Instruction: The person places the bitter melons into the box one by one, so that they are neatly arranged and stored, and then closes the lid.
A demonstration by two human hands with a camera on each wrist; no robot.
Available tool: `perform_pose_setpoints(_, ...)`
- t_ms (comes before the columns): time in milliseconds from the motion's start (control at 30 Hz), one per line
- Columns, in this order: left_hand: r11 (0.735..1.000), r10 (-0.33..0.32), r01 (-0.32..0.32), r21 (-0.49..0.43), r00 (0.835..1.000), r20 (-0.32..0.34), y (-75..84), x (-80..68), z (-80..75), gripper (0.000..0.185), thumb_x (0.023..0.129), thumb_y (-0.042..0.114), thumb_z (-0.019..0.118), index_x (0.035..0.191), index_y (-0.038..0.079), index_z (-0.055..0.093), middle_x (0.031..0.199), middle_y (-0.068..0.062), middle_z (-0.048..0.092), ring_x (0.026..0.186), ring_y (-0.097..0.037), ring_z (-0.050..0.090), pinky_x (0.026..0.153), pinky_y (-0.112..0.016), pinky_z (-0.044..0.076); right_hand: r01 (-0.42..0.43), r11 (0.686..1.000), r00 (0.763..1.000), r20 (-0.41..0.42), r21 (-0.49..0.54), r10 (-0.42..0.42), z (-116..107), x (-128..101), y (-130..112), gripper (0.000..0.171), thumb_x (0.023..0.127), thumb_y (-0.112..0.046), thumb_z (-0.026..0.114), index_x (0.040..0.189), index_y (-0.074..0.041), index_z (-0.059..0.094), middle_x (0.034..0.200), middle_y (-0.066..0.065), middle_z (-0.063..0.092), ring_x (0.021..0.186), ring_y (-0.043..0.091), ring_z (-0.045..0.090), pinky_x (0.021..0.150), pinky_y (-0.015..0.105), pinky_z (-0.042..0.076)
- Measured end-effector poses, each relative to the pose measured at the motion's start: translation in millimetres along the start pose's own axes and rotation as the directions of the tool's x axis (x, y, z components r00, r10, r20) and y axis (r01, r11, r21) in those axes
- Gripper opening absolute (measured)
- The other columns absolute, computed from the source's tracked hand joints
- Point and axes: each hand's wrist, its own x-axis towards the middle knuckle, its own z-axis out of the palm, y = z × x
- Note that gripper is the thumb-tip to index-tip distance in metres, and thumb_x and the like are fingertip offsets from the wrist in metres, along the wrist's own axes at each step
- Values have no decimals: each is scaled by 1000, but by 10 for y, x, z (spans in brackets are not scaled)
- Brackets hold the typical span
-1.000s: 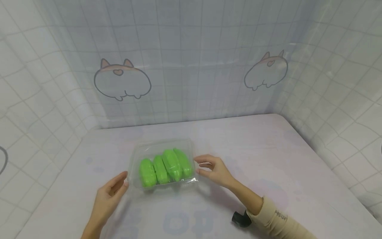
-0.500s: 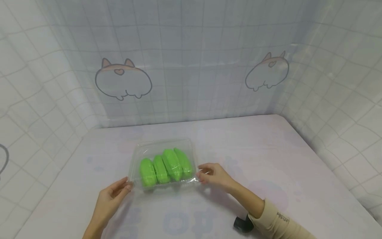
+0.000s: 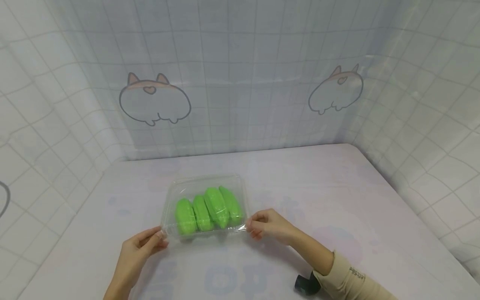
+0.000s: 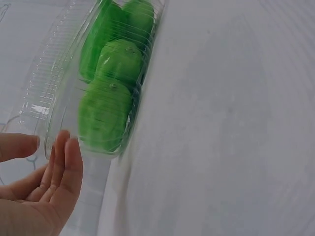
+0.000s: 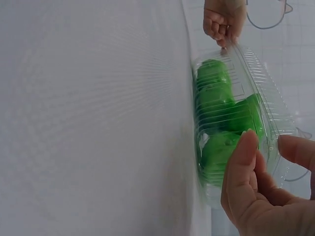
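A clear plastic clamshell box (image 3: 204, 181) lies on the table with its lid over several long, bright green, fruit-like pieces (image 3: 185, 216). Their exact kind is hard to tell. My left hand (image 3: 140, 252) is at the box's front left corner; in the left wrist view the rim's corner sits between its thumb and fingertips (image 4: 74, 155). At the front right corner, my right hand (image 3: 271, 227) has the rim between thumb and fingers (image 5: 244, 152). The ribbed walls (image 5: 211, 123) and the green pieces show through in both wrist views.
A black curved object (image 3: 306, 285) lies by the right sleeve (image 3: 345, 277), partly hidden by it. The pale printed table cover (image 3: 318, 179) reaches a tiled-pattern curtain (image 3: 240, 104) at the back and sides.
Both hands have come down and closer to the box's front corners, and their thumbs and fingers have closed in on the rim. The box stays in nearly the same place.
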Motion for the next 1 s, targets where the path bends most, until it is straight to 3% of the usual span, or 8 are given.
perform_pose_setpoints(167,979,-148,153,-131,988,47,12,10,-23,49,94,18,59,125,-18,46,86,-5,69,76,-16,68,73,-26,58,-56,998,998,27,23,56,-1,-16,-16,34,91,-15,59,100,18,59,83,12,66,68,17,63,63,29,58)
perform_pose_setpoints(267,965,-176,188,-183,981,82,13,23,-43,43,93,14,60,121,-17,50,85,-4,69,78,-15,68,75,-25,58,-80,996,997,26,44,78,-5,-18,-20,35,91,-16,59,100,18,59,83,10,66,67,16,62,62,28,58)
perform_pose_setpoints(433,962,-142,159,-224,986,91,19,62,-28,35,91,8,61,116,-15,54,83,-3,70,77,-13,68,75,-24,58,-77,996,997,6,43,77,-34,-5,-26,34,91,-15,59,101,18,59,83,10,66,68,16,62,64,29,58)
perform_pose_setpoints(633,969,-76,95,-230,993,89,63,141,61,41,90,4,62,119,-21,48,82,-3,69,75,-11,67,74,-23,58,-66,997,997,-45,45,68,-114,20,-31,35,90,-14,60,102,18,59,82,11,66,70,16,62,64,30,59)
perform_pose_setpoints(1000,971,-83,100,-219,993,85,105,202,175,43,90,1,60,121,-24,44,78,-2,69,71,-10,67,71,-21,58,-82,994,992,-86,71,88,-187,21,16,34,89,-14,61,102,17,59,79,8,65,68,14,61,62,26,57)
